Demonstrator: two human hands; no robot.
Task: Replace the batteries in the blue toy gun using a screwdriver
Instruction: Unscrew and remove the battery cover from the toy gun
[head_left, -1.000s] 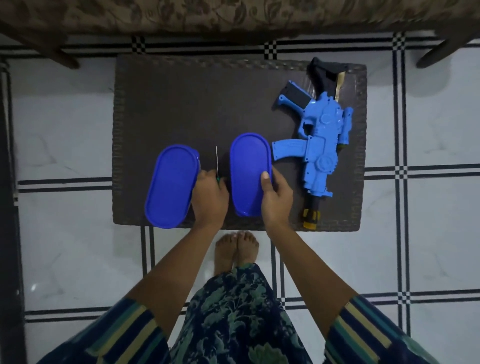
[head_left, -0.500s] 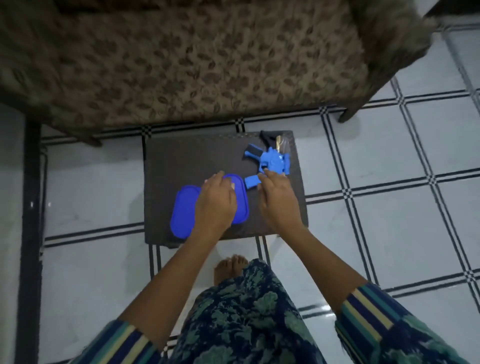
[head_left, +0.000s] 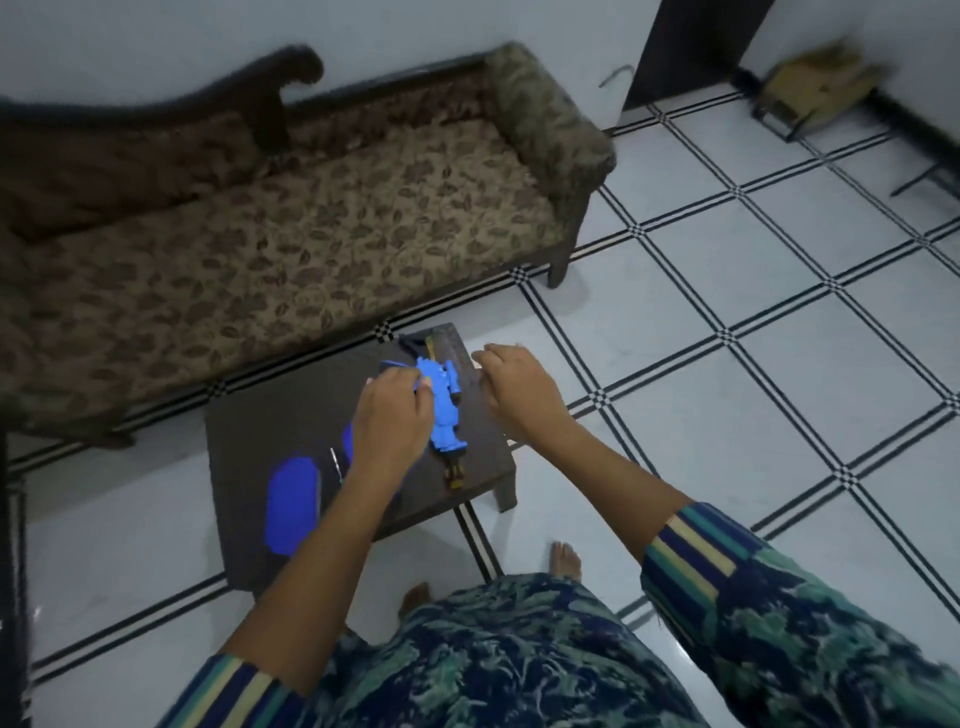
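Note:
The blue toy gun (head_left: 440, 402) lies on a small dark table (head_left: 483, 470), its yellow-and-black muzzle pointing toward me. My left hand (head_left: 395, 423) reaches over the gun's left side, and its curled fingers and thumb close on the gun's grip part. To the right of the gun, my right hand (head_left: 514, 389) hovers with loosely curled fingers and holds nothing. A thin screwdriver (head_left: 335, 464) lies on the table between two blue oval lids; the left lid (head_left: 291, 504) shows fully, the right lid (head_left: 348, 439) is mostly hidden under my left wrist.
A black object with a gold strip (head_left: 418, 344) lies at the table's far edge behind the gun. A patterned sofa (head_left: 291, 244) stands close behind the table. White tiled floor (head_left: 727, 395) spreads to the right. My bare feet are just in front of the table.
The view swung up and right. My left hand left the blue lid and moved onto the gun. My right hand came off the gun and drew out to its right.

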